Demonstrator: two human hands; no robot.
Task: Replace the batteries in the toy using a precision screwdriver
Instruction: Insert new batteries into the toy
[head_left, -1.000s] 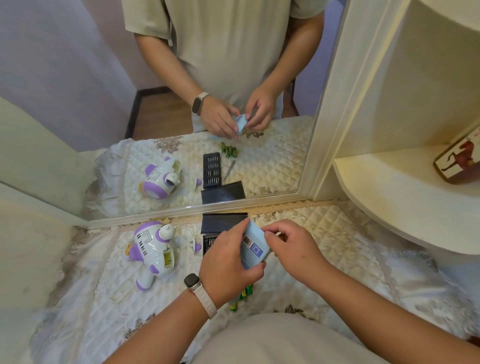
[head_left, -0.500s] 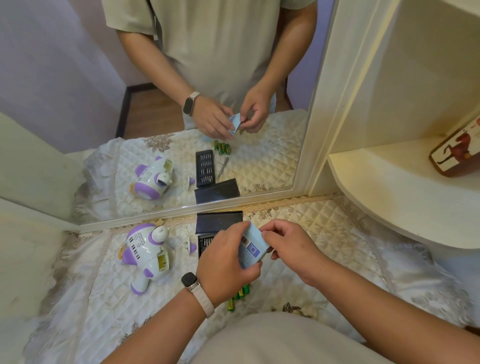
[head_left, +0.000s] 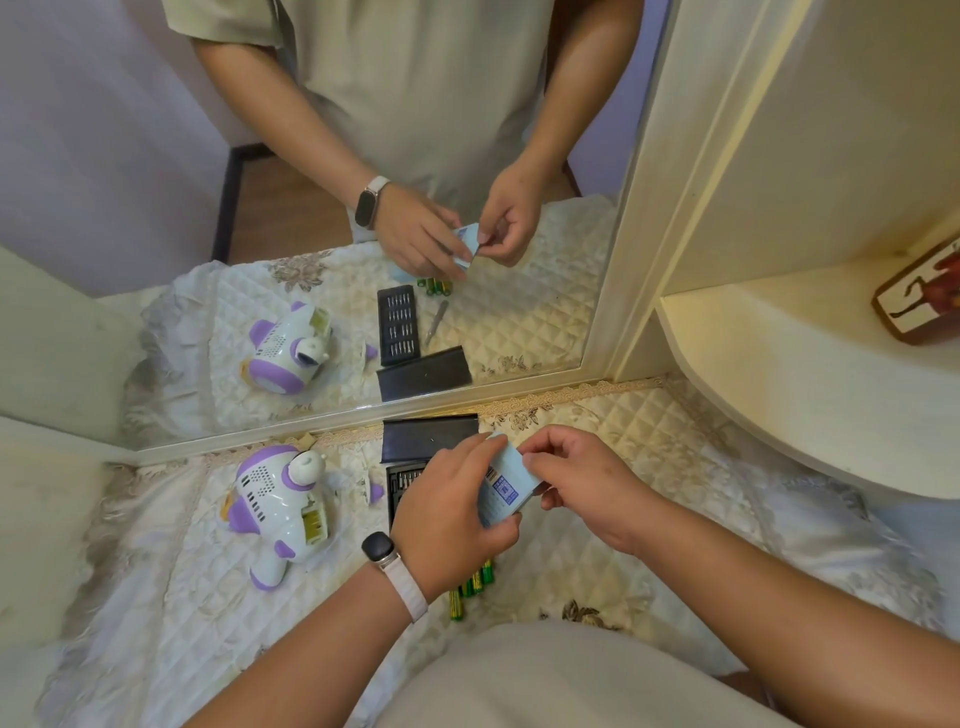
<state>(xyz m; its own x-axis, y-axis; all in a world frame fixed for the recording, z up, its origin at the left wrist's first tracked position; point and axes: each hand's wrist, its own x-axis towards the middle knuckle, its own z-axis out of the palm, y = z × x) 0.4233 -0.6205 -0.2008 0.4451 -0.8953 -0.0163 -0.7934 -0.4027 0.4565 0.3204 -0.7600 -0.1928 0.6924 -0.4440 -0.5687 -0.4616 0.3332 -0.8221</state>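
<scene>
A white and purple toy (head_left: 275, 512) lies on its side on the quilted cloth, its battery bay open toward me. My left hand (head_left: 449, 512) grips a small light blue battery box (head_left: 506, 480) above the cloth. My right hand (head_left: 584, 480) pinches the box's upper right edge. Several green batteries (head_left: 470, 587) lie on the cloth below my left hand. The black screwdriver bit tray (head_left: 402, 486) is partly hidden behind my left hand, and its black lid (head_left: 428, 439) lies by the mirror. The screwdriver itself shows only in the mirror.
A mirror (head_left: 156, 208) stands at the back of the table and repeats the scene. A cream shelf unit (head_left: 779, 364) juts out at the right, with a brown box (head_left: 919, 296) on it. A small purple and white part (head_left: 371, 491) lies right of the toy.
Both hands hold the blue box much as before; my right fingers have shifted slightly along its edge. The view has moved a little.
</scene>
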